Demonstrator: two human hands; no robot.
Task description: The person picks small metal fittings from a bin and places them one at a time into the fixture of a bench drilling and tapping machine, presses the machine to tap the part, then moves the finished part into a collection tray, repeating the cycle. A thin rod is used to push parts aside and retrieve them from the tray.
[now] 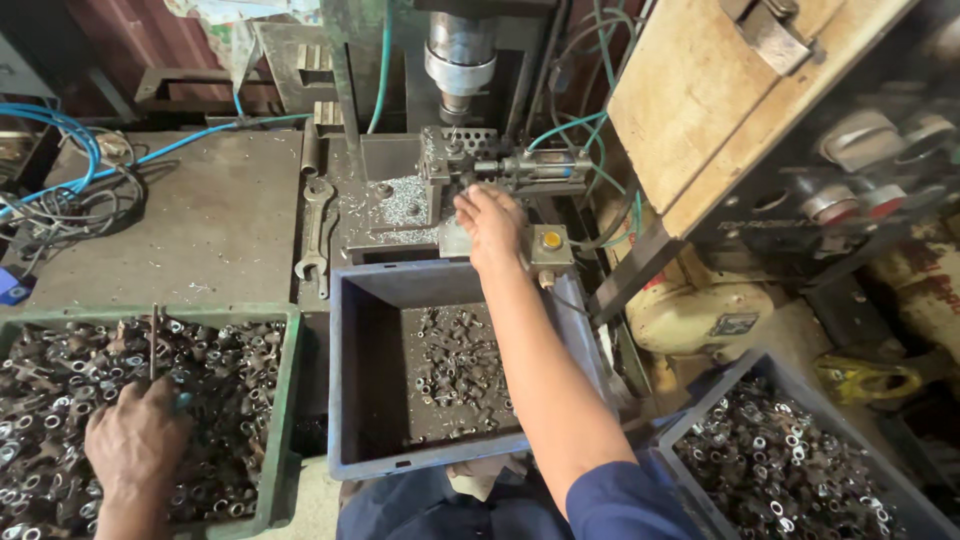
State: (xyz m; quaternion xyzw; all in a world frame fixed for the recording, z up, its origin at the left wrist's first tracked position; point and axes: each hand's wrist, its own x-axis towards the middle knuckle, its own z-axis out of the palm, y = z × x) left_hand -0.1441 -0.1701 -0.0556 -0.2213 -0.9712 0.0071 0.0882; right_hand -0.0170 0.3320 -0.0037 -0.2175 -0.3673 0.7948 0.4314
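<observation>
Bare forearms, a dark blue short sleeve [615,500], seemingly matching blue trousers [420,510].

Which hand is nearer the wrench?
Right. The right hand is at the press fixture, beside the wrench; the left hand is down in the green crate of parts.

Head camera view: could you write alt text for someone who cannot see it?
A person's right hand reaches to a small press machine, while the left hand rests in a green crate of small metal parts. A blue bin with a few parts sits between them; a wrench lies on the bench.
</observation>
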